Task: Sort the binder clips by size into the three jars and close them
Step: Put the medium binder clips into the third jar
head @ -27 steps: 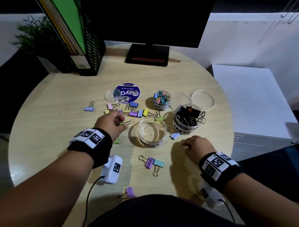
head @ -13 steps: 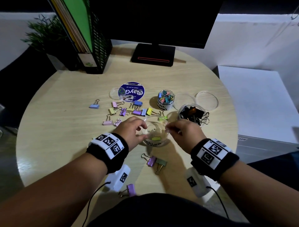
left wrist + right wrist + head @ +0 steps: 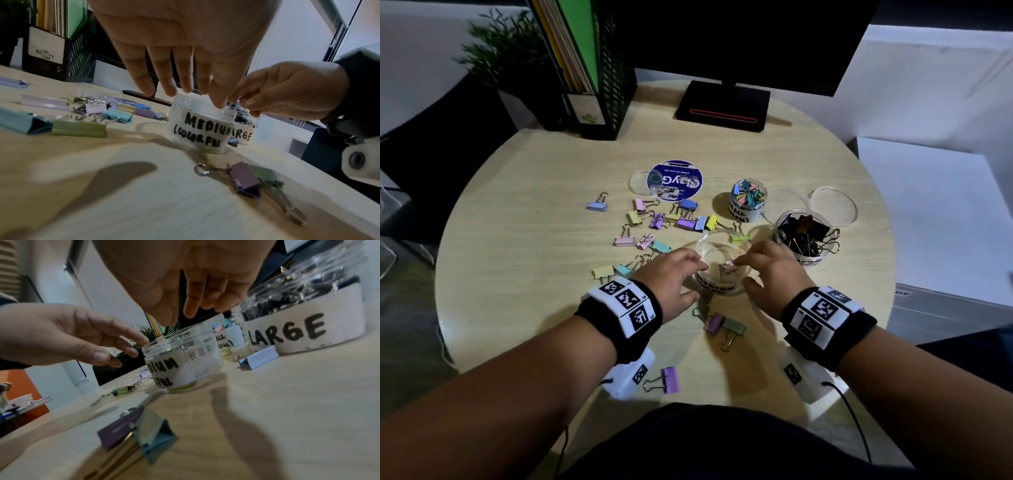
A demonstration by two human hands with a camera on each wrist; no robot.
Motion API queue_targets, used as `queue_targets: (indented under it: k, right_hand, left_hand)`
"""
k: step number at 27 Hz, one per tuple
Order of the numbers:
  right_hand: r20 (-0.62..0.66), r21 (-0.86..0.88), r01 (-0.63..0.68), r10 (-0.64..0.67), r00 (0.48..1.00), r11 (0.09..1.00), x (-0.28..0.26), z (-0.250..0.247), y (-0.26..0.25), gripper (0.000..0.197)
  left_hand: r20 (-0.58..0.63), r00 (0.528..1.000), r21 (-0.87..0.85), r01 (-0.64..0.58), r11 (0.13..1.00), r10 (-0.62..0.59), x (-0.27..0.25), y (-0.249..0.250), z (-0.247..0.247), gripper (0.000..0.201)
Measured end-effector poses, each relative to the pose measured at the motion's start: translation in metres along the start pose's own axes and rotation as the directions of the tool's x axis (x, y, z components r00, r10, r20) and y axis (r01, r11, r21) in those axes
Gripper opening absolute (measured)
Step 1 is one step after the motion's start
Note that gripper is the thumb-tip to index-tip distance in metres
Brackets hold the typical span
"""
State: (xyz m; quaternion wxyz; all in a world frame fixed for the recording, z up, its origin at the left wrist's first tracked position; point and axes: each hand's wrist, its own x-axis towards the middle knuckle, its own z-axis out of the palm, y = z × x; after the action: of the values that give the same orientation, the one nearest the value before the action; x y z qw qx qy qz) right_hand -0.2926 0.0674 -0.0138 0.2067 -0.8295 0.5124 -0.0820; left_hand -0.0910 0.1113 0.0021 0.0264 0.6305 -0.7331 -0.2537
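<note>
Fingers of my right hand pinch a pink clip over the medium jar mid-worktop; my left hand hovers relaxed at its rim. I should release low, centred, steadying the jar.

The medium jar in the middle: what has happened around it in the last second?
Both hands came in over the medium jar. The left hand left the loose clips and now hovers open at the rim, empty. The right hand rose from the table and holds a pink clip over the opening. A yellow-green clip now lies inside. The small jar, large jar and lids stayed put.
</note>
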Motion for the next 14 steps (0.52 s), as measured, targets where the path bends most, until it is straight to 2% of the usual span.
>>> queue_targets:
  k: [2, 3, 4, 5, 7, 9, 11, 14]
  right_hand:
    - [-0.072, -0.023, 0.068, -0.069, 0.995, 0.997, -0.013, -0.001, -0.007, 0.022]
    - [-0.037, -0.047, 0.105, -0.107, 0.994, 0.993, -0.019, 0.000, -0.010, 0.018]
    - [0.056, -0.068, 0.124, -0.120, 0.991, 0.990, -0.025, 0.004, -0.014, 0.017]
    - [0.174, -0.088, 0.120, -0.103, 0.979, 0.989, -0.030, 0.009, -0.017, 0.021]
    - [0.364, -0.149, 0.070, -0.011, 0.931, 0.986, -0.033, 0.020, -0.020, 0.035]
    - [0.443, -0.195, 0.013, 0.076, 0.893, 0.981, -0.034, 0.026, -0.022, 0.048]
    - [0.452, -0.208, -0.015, 0.110, 0.885, 0.978, -0.035, 0.030, -0.024, 0.053]
    - [0.442, -0.209, -0.029, 0.121, 0.889, 0.978, -0.035, 0.031, -0.022, 0.053]
  left_hand:
    - [0.008, 1.000, -0.041, -0.020, 0.999, 0.020, -0.010, 0.001, 0.001, 0.038]
    - [0.076, 0.997, -0.015, -0.032, 0.999, 0.033, -0.015, 0.002, 0.002, 0.032]
    - [0.174, 0.984, 0.025, -0.042, 0.999, 0.037, -0.020, 0.004, 0.004, 0.029]
    - [0.282, 0.959, 0.064, -0.052, 0.997, 0.032, -0.025, 0.006, 0.006, 0.028]
    - [0.489, 0.872, 0.140, -0.102, 0.985, 0.021, -0.031, 0.010, 0.010, 0.038]
    - [0.627, 0.779, 0.228, -0.209, 0.951, 0.021, -0.033, 0.009, 0.018, 0.046]
    - [0.676, 0.736, 0.287, -0.308, 0.907, 0.036, -0.033, 0.006, 0.026, 0.046]
    - [0.654, 0.752, 0.287, -0.349, 0.892, 0.084, -0.028, 0.000, 0.033, 0.034]
